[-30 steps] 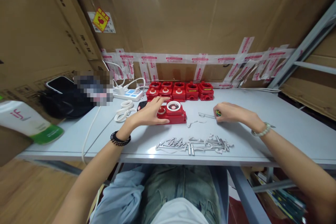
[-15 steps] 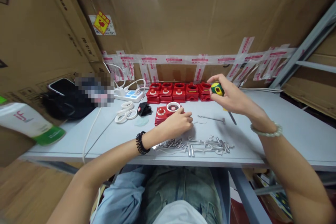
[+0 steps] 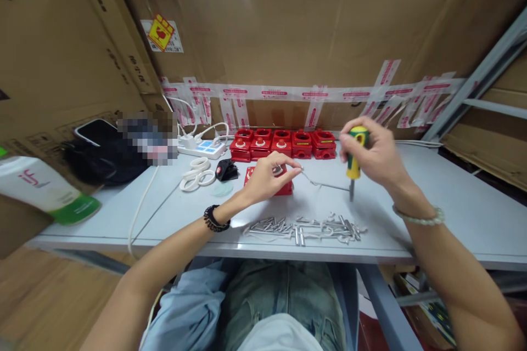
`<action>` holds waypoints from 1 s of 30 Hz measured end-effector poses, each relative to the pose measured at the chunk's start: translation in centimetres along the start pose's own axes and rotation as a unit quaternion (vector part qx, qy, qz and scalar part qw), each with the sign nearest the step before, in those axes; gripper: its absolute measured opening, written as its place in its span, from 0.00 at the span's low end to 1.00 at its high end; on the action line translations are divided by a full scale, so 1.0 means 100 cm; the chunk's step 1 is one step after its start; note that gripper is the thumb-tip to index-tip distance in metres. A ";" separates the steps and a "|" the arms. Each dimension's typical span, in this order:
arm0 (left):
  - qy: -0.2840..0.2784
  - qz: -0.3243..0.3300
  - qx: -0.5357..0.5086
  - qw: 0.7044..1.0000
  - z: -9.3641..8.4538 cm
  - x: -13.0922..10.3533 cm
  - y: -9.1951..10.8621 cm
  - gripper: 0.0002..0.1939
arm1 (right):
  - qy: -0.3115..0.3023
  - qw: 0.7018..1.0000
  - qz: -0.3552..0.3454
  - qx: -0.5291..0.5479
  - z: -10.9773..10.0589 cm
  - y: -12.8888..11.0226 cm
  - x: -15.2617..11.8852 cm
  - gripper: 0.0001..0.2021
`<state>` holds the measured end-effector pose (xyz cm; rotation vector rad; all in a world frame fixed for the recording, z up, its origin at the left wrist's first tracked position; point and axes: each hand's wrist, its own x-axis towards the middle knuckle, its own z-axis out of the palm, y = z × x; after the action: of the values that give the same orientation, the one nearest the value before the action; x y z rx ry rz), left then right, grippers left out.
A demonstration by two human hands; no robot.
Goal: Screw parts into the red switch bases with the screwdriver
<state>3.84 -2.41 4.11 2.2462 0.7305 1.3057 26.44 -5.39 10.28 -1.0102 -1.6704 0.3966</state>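
Note:
My left hand (image 3: 276,175) pinches a small silver piece (image 3: 302,169) between thumb and forefinger. From it a thin cord runs to a slim metal rod with a short crosspiece, like a small hammer (image 3: 329,185), on the table. Behind and under this hand is a red box (image 3: 285,188), partly hidden, with a round button and a ring on top. My right hand (image 3: 368,148) is wrapped round the yellow-green handle of a screwdriver (image 3: 353,167). Its shaft points down by the hammer's crosspiece; I cannot tell whether they touch.
Several red boxes (image 3: 282,144) stand in a row at the back. Loose metal rods, screws and cords (image 3: 304,228) lie near the front edge. On the left are white rings (image 3: 197,174), a black item (image 3: 226,170), a power strip (image 3: 201,148) and a tipped bottle (image 3: 45,189).
My left hand has lifted off the red box's side and now pinches the cord's end piece. My right hand has moved slightly right and turned the screwdriver from slanted to upright.

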 end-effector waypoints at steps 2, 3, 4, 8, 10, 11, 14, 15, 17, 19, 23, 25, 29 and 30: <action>0.014 -0.064 -0.045 0.997 0.001 0.001 -0.001 0.10 | -0.092 0.995 0.002 -0.035 0.011 -0.003 -0.007 0.10; 0.012 -0.088 -0.064 0.994 0.001 0.001 -0.002 0.11 | -0.129 0.990 -0.003 -0.056 0.016 -0.003 -0.011 0.10; 0.009 -0.106 -0.080 0.991 0.002 0.001 -0.002 0.13 | -0.151 0.986 -0.008 -0.076 0.021 -0.003 -0.013 0.09; 0.008 -0.131 -0.109 0.985 0.003 0.001 -0.001 0.15 | -0.165 0.979 -0.023 -0.116 0.033 -0.001 -0.019 0.11; 0.012 -0.131 -0.109 0.985 0.004 0.000 0.000 0.15 | -0.153 0.981 -0.027 -0.119 0.035 0.000 -0.020 0.10; 0.015 -0.128 -0.110 0.986 0.004 0.000 0.001 0.15 | -0.145 0.982 -0.032 -0.119 0.036 0.000 -0.020 0.10; 0.026 -0.119 -0.118 0.985 0.006 -0.001 0.003 0.16 | -0.125 0.983 -0.052 -0.121 0.039 0.001 -0.023 0.09; 0.027 -0.119 -0.121 0.985 0.006 -0.001 0.004 0.16 | -0.119 0.984 -0.055 -0.123 0.040 0.001 -0.024 0.08; 0.026 -0.121 -0.123 0.985 0.006 0.000 0.004 0.17 | -0.109 0.984 -0.056 -0.126 0.042 0.001 -0.025 0.08; 0.023 -0.119 -0.122 0.985 0.006 0.000 0.004 0.19 | -0.104 0.985 -0.056 -0.125 0.043 0.001 -0.026 0.07; 0.011 -0.114 -0.119 0.986 0.005 0.000 0.004 0.19 | -0.100 0.986 -0.063 -0.119 0.043 -0.001 -0.025 0.05; 0.006 -0.110 -0.115 0.987 0.004 0.000 0.004 0.18 | -0.098 0.986 -0.065 -0.117 0.041 -0.002 -0.025 0.05; -0.003 -0.105 -0.099 0.990 0.002 0.000 0.004 0.15 | -0.100 0.986 -0.064 -0.116 0.039 -0.001 -0.025 0.04; -0.005 -0.103 -0.093 0.990 0.001 0.000 0.005 0.14 | -0.099 0.986 -0.064 -0.116 0.039 -0.002 -0.025 0.04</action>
<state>4.05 -2.81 4.33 1.9725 0.7796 1.2097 22.95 -6.52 7.47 -1.0526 -1.9843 0.2248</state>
